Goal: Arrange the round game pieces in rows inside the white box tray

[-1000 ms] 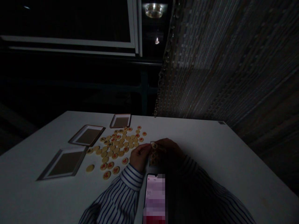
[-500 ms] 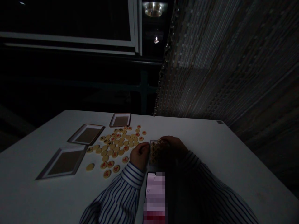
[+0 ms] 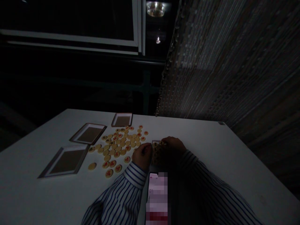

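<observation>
First speaker: How far along is the work?

Second speaker: Partway, in my judgement; a small, pale-rimmed rectangular case (image 3: pixel 155 141) lies between the hands, with round, cream-coloured discs inside; their number is lost in shadow. Far more remains outside; round, yellowish loose discs (image 3: pixel 123 152) lie scattered to the left, some with red characters, some with dark, many showing plain faces; one plain disc lies apart, nearest the left-hand tray.

First speaker: And the hands?

Second speaker: The left hand (image 3: pixel 142 156) is curled in at the case's left edge; whether it grips the rim I cannot tell. The right hand (image 3: pixel 174 146) has its fingertips at a disc by the case's upper right corner; pinching or merely pressing, I cannot tell.

First speaker: Surroundings?

Second speaker: A white, flat tabletop (image 3: pixel 211 175); three shallow, rectangular trays with brown floors (image 3: pixel 89 133) beyond and left of the discs; a dark-edged phone with a lit screen (image 3: pixel 154 184) just below the case, between the forearms; a greyish string curtain (image 3: pixel 211 62) behind, at right.

First speaker: Obstructions?

Second speaker: Poor light, chiefly; the right hand's shadow also darkens the case.
</observation>
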{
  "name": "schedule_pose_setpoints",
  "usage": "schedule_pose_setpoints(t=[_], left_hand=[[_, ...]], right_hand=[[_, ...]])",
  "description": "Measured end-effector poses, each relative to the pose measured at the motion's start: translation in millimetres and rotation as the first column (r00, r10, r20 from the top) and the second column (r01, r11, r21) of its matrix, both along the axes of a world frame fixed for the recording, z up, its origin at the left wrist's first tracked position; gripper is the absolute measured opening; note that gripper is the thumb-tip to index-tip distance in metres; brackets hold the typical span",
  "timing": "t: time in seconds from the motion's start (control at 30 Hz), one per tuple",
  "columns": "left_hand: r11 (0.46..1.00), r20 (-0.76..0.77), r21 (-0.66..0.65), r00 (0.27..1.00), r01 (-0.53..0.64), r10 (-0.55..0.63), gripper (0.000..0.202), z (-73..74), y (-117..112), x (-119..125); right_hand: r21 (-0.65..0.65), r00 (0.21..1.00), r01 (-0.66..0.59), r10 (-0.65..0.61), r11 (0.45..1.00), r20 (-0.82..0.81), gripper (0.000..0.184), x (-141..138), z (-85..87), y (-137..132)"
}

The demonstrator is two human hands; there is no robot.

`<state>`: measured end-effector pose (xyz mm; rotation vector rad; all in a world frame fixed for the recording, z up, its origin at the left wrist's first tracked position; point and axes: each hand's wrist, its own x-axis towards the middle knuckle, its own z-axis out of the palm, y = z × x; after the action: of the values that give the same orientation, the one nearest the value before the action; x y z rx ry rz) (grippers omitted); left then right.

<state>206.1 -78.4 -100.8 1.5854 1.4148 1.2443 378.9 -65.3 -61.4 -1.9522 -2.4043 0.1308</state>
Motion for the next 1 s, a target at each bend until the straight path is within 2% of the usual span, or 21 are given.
schedule_pose_setpoints(t=[0.2, 1.0], left_hand=[[1.0, -0.046, -0.003, 0.999, -0.005, 0.004, 0.023, 0.0, 0, 0], [1.0, -0.061, -0.002, 0.998, 0.029, -0.029, 0.022, -2.3, 1, -2]], right_hand=[[-0.016, 0.994, 0.01, -0.008, 1.0, 0.111, 0.033, -5, 1.4, -4], [-0.036, 0.98, -0.004, 0.012, 0.999, 0.2, 0.03, -17, 12.0, -7]])
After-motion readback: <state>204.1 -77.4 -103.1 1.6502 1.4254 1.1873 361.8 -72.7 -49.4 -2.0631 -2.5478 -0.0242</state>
